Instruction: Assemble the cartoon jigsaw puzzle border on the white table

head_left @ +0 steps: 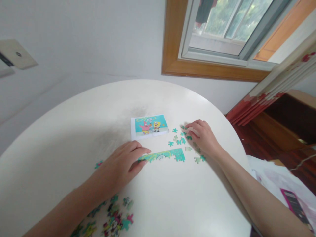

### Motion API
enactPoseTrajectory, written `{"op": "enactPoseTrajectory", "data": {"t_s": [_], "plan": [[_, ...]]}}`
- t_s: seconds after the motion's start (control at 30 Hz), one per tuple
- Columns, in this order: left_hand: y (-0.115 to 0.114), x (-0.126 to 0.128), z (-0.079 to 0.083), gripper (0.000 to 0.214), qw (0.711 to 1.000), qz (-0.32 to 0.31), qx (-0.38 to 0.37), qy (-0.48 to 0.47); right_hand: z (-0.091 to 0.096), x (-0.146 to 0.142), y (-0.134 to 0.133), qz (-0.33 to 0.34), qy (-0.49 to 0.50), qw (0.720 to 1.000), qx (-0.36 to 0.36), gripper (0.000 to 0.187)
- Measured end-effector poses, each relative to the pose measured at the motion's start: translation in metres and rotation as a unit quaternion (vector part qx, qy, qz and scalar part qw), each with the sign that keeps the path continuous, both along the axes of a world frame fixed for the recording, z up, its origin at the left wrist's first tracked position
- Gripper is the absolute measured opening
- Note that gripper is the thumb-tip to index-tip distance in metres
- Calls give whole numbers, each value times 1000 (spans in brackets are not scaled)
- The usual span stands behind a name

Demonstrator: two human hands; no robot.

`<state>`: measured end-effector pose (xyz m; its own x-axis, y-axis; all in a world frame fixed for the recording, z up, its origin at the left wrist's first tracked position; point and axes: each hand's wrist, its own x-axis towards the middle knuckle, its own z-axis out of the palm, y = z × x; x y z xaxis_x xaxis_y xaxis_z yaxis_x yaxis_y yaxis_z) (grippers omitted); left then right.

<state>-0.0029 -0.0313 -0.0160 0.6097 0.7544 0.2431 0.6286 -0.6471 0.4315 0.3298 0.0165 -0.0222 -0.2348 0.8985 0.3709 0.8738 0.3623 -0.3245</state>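
A partly joined strip of jigsaw puzzle, mostly teal with a pale yellow line, lies at the middle of the table. My left hand rests over its left end, thumb and index finger apart, covering part of it. Loose teal and pale green puzzle pieces are scattered just right of the strip. Among these, my right hand reaches down with its fingertips at a small teal piece; a gap shows between thumb and index finger. Behind the strip lies a picture card with cartoon figures.
A heap of mixed puzzle pieces lies at the near left, partly behind my left forearm. One piece sits beside my left wrist. The round white table stands near a wall and window. White plastic is at the right.
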Motion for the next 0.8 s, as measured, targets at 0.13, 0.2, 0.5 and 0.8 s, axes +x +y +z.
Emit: {"op": "enactPoseTrajectory", "data": {"t_s": [0.13, 0.2, 0.5, 0.8], "plan": [[0, 0, 0, 23, 1000, 0, 0, 1, -4, 7, 4, -28, 3, 1000, 5, 31], [0, -1, 0, 24, 1000, 5, -2, 3, -5, 7, 4, -20, -6, 1000, -4, 33], [0, 1, 1, 23, 1000, 7, 2, 9, -2, 9, 3, -5, 7, 1000, -24, 20], [0, 1, 3, 24, 1000, 10, -11, 18, -9, 12, 10, -30, 66, 996, -48, 14]]}}
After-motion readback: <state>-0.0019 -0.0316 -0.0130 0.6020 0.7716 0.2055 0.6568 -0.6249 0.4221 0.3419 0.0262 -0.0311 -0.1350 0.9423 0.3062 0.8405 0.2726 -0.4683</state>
